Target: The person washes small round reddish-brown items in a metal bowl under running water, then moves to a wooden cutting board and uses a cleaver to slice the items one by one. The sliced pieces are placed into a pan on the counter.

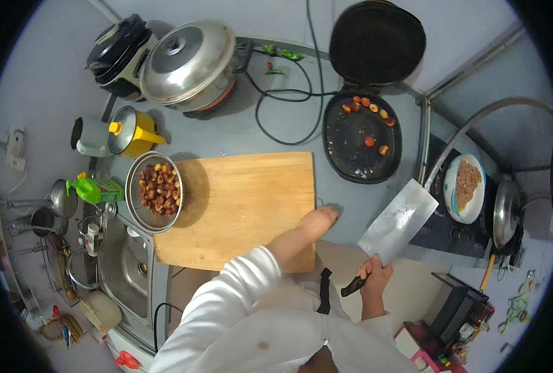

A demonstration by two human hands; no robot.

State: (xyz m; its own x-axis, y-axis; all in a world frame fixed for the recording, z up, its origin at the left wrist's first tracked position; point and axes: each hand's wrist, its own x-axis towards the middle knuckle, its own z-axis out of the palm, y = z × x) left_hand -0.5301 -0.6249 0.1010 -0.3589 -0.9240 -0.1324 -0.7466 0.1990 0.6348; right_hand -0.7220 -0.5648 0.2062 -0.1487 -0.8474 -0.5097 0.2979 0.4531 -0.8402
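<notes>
My right hand (374,277) grips the dark handle of a broad steel cleaver (397,224); its blade points up and to the right, beyond the counter's front edge. My left hand (320,221) reaches over the right edge of a wooden cutting board (243,200), its fingertips low at the grey counter. Whether anything is under those fingers is hidden. On the board's left end stands a metal bowl (177,221) holding many brown chestnuts (160,189), some split and showing yellow. An open electric griddle (355,149) behind my left hand has several chestnuts and pale crumbs in its pan.
At the back left stand a lidded steel pot (187,65), a black cooker (122,60) and a yellow pot (139,135). A cable (283,142) loops over the counter. A sink (125,270) is left; a bowl of brown food (465,189) sits on the stove at right.
</notes>
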